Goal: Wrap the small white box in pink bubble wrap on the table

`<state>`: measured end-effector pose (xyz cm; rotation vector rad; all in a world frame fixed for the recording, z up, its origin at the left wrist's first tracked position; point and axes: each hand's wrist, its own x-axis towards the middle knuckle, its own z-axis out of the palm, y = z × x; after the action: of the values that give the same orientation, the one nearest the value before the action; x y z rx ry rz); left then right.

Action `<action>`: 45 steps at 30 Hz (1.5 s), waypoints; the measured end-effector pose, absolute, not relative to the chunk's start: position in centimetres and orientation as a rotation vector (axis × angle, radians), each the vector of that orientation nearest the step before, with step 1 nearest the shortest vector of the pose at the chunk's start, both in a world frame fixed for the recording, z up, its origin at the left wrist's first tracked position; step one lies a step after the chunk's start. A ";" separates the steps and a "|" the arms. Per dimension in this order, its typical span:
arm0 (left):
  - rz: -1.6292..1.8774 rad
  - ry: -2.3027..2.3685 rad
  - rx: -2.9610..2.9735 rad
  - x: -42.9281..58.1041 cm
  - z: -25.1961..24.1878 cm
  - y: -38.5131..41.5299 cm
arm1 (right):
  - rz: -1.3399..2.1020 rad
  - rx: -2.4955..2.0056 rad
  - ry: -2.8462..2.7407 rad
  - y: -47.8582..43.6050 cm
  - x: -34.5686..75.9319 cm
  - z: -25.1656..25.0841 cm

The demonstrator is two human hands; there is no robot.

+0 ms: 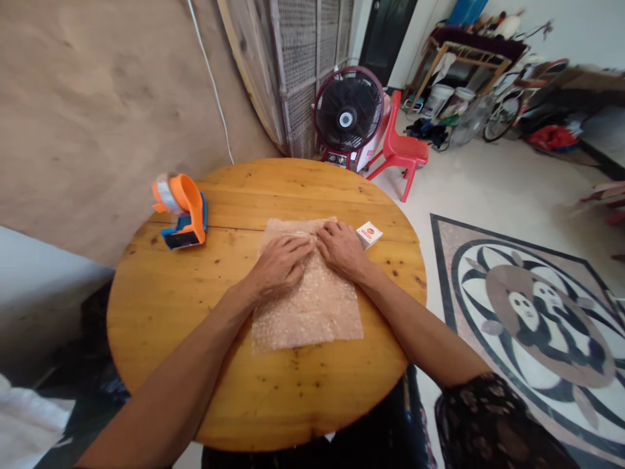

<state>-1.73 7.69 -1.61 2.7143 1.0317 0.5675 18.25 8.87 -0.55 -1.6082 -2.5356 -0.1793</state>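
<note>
Palms down, the left hand (284, 264) and right hand (342, 247) rest half-open on bubble wrap (315, 316); whether either pinches it, I cannot tell. The bubble wrap lies on a round wooden table (161, 312), a white box (370, 233) just beside the right hand, a tape dispenser (194, 215) farther left.

"What's on the right arm (420, 326)?"
"A black sleeve (498, 423), well up from the right hand (344, 247), pale flower-like print scattered across it!"
"And below that?"
"Bare, all the way down to the fingers (331, 228)!"
"Up from the left hand (283, 267)?"
"Bare again, right to the edge of view! Dark clothing (366, 423) nearer than both hands, heavily shadowed."
</note>
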 end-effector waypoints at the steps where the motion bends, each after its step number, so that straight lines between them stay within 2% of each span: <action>1: 0.528 1.025 2.715 -1.8 -1.5 7.7 | -0.191 -1.611 -2.539 8.9 18.3 -0.6; 9: 0.299 1.016 2.727 -2.2 -1.3 7.7 | -0.161 -1.623 -2.573 8.7 18.3 -0.3; 21: 0.277 1.007 2.710 -2.4 -1.3 7.7 | -0.112 -1.642 -2.651 8.4 18.3 0.3; 29: 0.348 0.980 2.731 -2.5 -1.5 7.8 | -0.140 -1.515 -2.645 6.3 19.6 4.5; 34: 0.363 0.974 2.721 -2.4 -1.3 7.6 | -0.210 -1.825 -2.469 6.0 23.1 5.6; 41: 0.347 0.998 2.700 -2.5 -1.2 7.5 | 0.059 -2.156 -2.203 7.4 24.6 3.6; 45: 0.372 0.983 2.700 -2.5 -1.4 7.5 | 0.366 -1.948 -1.871 6.6 25.3 4.4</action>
<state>-2.53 7.54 -1.39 2.6997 0.9828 0.3719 25.29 6.61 4.45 -1.9481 -1.8706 0.3659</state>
